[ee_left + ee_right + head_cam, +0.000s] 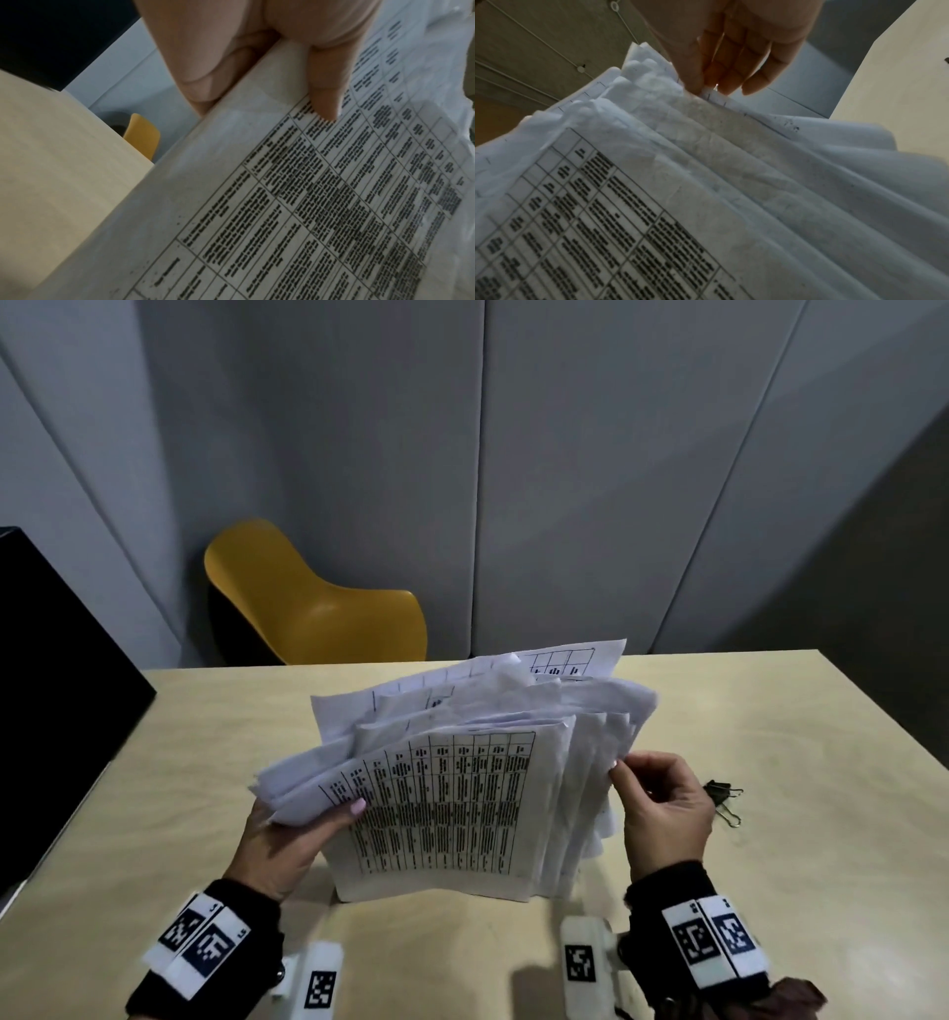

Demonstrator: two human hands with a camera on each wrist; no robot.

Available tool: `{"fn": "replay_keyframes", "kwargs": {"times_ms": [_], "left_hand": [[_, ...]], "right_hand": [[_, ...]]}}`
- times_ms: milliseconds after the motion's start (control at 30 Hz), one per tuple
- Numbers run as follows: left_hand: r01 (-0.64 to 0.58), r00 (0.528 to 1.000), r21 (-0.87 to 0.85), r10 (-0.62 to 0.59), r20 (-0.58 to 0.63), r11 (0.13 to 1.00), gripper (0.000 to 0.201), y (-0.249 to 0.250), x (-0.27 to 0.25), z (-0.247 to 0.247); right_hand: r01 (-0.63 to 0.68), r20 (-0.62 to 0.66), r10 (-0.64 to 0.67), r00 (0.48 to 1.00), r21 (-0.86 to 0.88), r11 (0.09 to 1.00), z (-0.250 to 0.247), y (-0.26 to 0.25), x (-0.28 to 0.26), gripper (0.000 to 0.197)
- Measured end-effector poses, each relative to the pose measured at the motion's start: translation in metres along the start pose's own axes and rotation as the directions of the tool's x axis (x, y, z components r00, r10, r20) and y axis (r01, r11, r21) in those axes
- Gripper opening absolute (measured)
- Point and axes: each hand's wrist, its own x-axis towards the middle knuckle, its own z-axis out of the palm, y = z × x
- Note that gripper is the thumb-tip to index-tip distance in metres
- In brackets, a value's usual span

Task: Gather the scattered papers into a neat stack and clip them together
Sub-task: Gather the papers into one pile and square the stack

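A loose bundle of printed papers [452,798] stands on its lower edge on the light wooden table [770,721], its sheets fanned and uneven at the top. My left hand [287,834] grips the bundle's left side, thumb on the front sheet [282,203] and fingers behind. My right hand [662,803] pinches the right edges of the back sheets [731,130] between thumb and fingers. A black binder clip [721,798] lies on the table just right of my right hand.
A yellow chair [313,603] stands beyond the table's far edge, against grey wall panels. A black object [56,670] sits at the table's left side.
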Motion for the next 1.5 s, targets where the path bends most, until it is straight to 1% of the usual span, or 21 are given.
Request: {"fn": "replay_keyframes", "kwargs": {"times_ms": [67,133,233,300,400,467,567,667,767,833,900,933,1000,1100,1167,1267,1300,1333,1400,1433,1500], "left_hand": [[0.009,1.0,-0.046,-0.009,-0.001,0.999,0.088,0.001,0.0,0.002],[-0.003,1.0,-0.052,0.003,0.013,0.999,0.084,0.004,0.0,0.004],[-0.013,0.999,-0.055,0.015,0.035,0.998,0.085,0.006,-0.001,0.004],[0.002,0.999,-0.071,0.001,0.035,0.997,0.089,0.006,-0.001,0.004],[0.008,1.0,-0.065,-0.006,0.025,0.998,0.091,0.004,0.0,0.003],[0.003,1.0,-0.063,-0.002,0.022,0.998,0.081,0.003,0.001,0.002],[-0.046,0.998,-0.063,0.048,0.03,0.997,0.077,0.005,0.001,0.003],[-0.081,0.995,-0.078,0.086,0.057,0.994,0.062,0.004,-0.001,0.003],[-0.1,0.991,-0.081,0.107,0.083,0.992,0.037,0.002,0.0,0.003],[-0.115,0.99,-0.052,0.119,0.081,0.992,0.042,0.002,0.0,0.004],[-0.095,0.992,-0.056,0.099,0.078,0.994,0.033,0.003,0.0,0.004],[-0.081,0.993,-0.052,0.085,0.081,0.995,0.031,0.004,0.0,0.004],[-0.061,0.995,-0.035,0.064,0.079,0.998,0.038,0.005,-0.001,0.004],[-0.078,0.993,-0.006,0.078,0.093,0.997,0.056,0.007,-0.001,0.003],[-0.103,0.991,-0.005,0.103,0.089,0.995,0.065,0.003,0.0,0.001],[-0.142,0.984,0.001,0.141,0.107,0.99,0.071,0.005,0.001,0.003],[-0.166,0.979,-0.004,0.165,0.116,0.986,0.069,0.006,0.002,0.003],[-0.205,0.969,0.026,0.199,0.149,0.978,0.059,0.01,0.002,0.004],[-0.23,0.947,0.08,0.204,0.248,0.97,0.025,0.018,0.002,0.005],[-0.201,0.951,0.067,0.178,0.252,0.977,0.028,0.015,0.002,0.003],[-0.145,0.978,0.03,0.139,0.155,0.989,0.044,0.008,0.002,0.001]], "right_hand": [[0.037,-0.033,-0.037,0.999,-0.002,0.999,0.002,-0.005,0.0,0.036],[0.083,-0.037,-0.083,0.996,0.001,0.997,0.004,-0.012,0.003,0.045],[0.172,0.007,-0.172,0.985,0.04,0.984,0.007,-0.024,0.011,0.037],[0.236,0.086,-0.239,0.967,0.048,0.971,0.007,-0.033,0.016,0.036],[0.304,0.304,-0.296,0.906,0.022,0.952,0.012,-0.05,0.02,0.04],[0.33,0.406,-0.307,0.861,0.013,0.944,0.017,-0.06,0.022,0.05],[0.414,0.398,-0.367,0.841,-0.034,0.91,0.017,-0.074,0.031,0.061],[0.533,0.361,-0.466,0.808,-0.111,0.839,0.009,-0.094,0.044,0.047],[0.661,0.432,-0.541,0.722,-0.199,0.724,0.009,-0.115,0.05,0.033],[0.669,0.529,-0.508,0.68,-0.164,0.725,0.018,-0.125,0.045,0.03],[0.656,0.636,-0.441,0.633,-0.139,0.742,0.031,-0.128,0.037,0.031],[0.675,0.687,-0.412,0.599,-0.156,0.721,0.036,-0.128,0.034,0.031],[0.74,0.758,-0.377,0.532,-0.201,0.641,0.04,-0.129,0.032,0.04],[0.803,0.792,-0.348,0.501,-0.276,0.529,0.038,-0.146,0.036,0.053],[0.837,0.816,-0.328,0.476,-0.306,0.453,0.04,-0.162,0.037,0.049],[0.906,0.883,-0.289,0.37,-0.275,0.321,0.054,-0.181,0.027,0.033],[0.923,0.906,-0.258,0.336,-0.262,0.283,0.059,-0.183,0.022,0.028],[0.933,0.925,-0.219,0.311,-0.252,0.259,0.065,-0.182,0.016,0.024],[0.941,0.952,-0.14,0.271,-0.232,0.246,0.078,-0.173,0.006,0.013],[0.942,0.958,-0.118,0.261,-0.226,0.248,0.084,-0.165,0.002,0.007],[0.951,0.961,-0.124,0.249,-0.217,0.222,0.094,-0.149,-0.008,0.016]]}}
